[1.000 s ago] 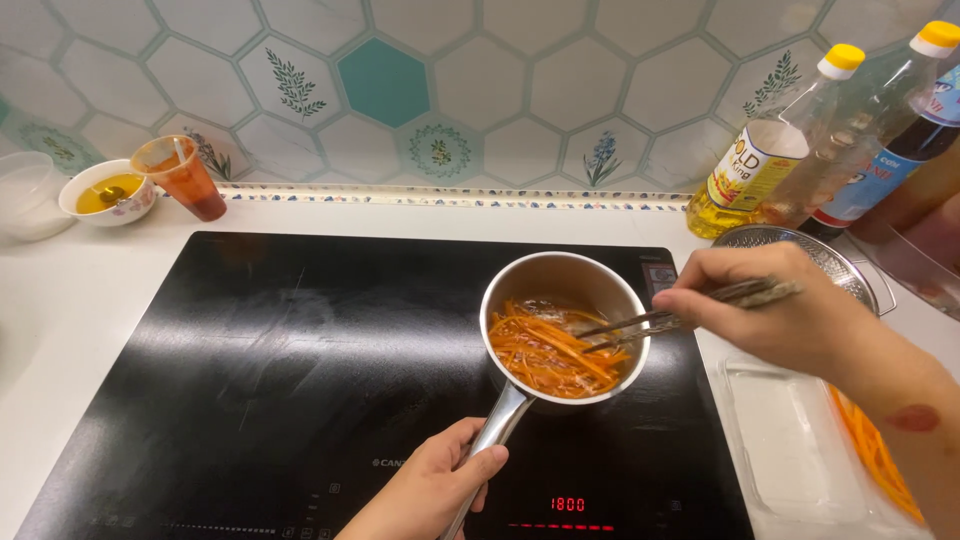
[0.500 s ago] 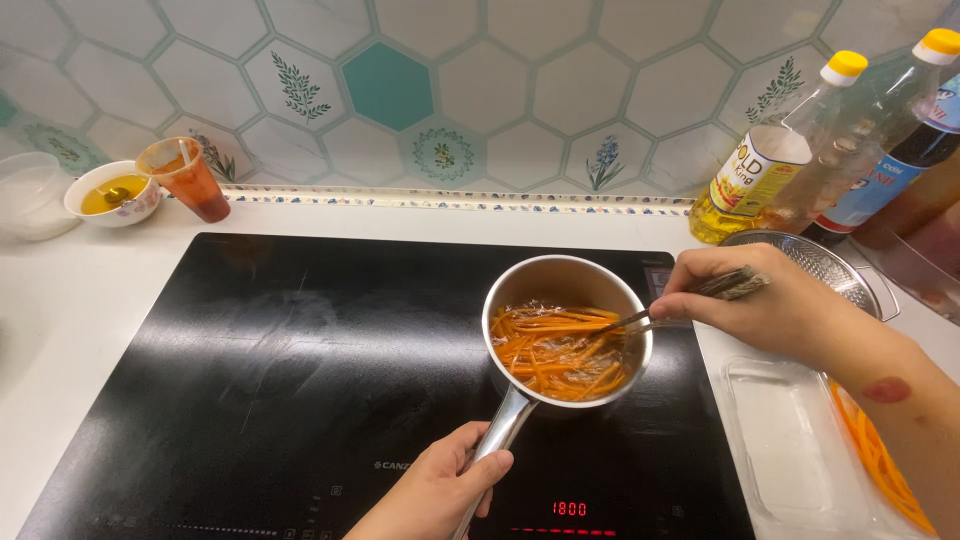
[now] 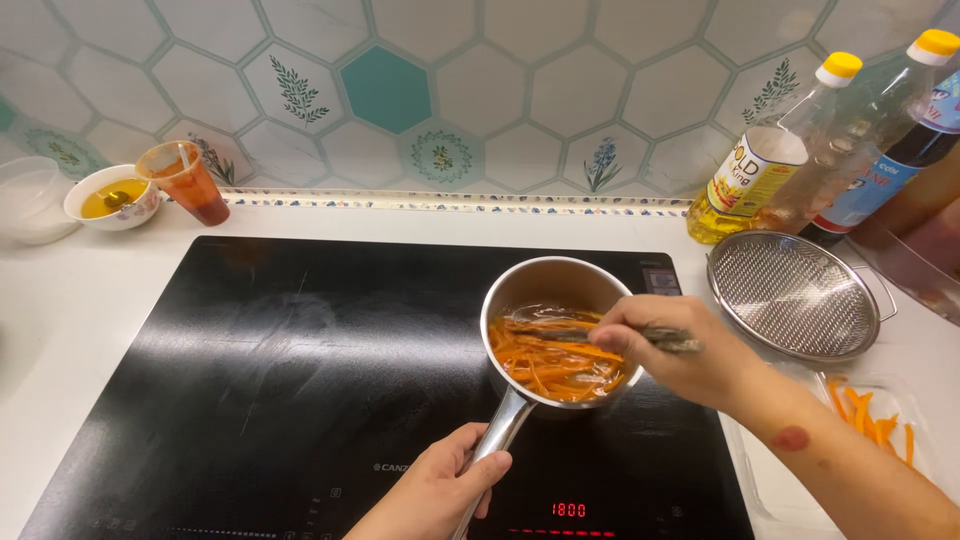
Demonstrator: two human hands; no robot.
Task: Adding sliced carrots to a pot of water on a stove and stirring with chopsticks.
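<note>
Orange carrot strips (image 3: pixel 555 362) already in steel saucepan (image 3: pixel 545 290), cooking w/ liquid; left hand (image 3: pixel 435 492) grips handle, right hand (image 3: pixel 672 350) clasps stirring utensil (image 3: pixel 668 341); more strips wait in tray (image 3: pixel 890 385).

Pale hexagon wall tiles (image 3: pixel 560 90), some leaf-patterned, one teal, back a white counter (image 3: pixel 60 300).

Your right hand (image 3: pixel 680 355) hides the utensil's middle; bottles (image 3: pixel 860 140) at upper right run off frame.
</note>
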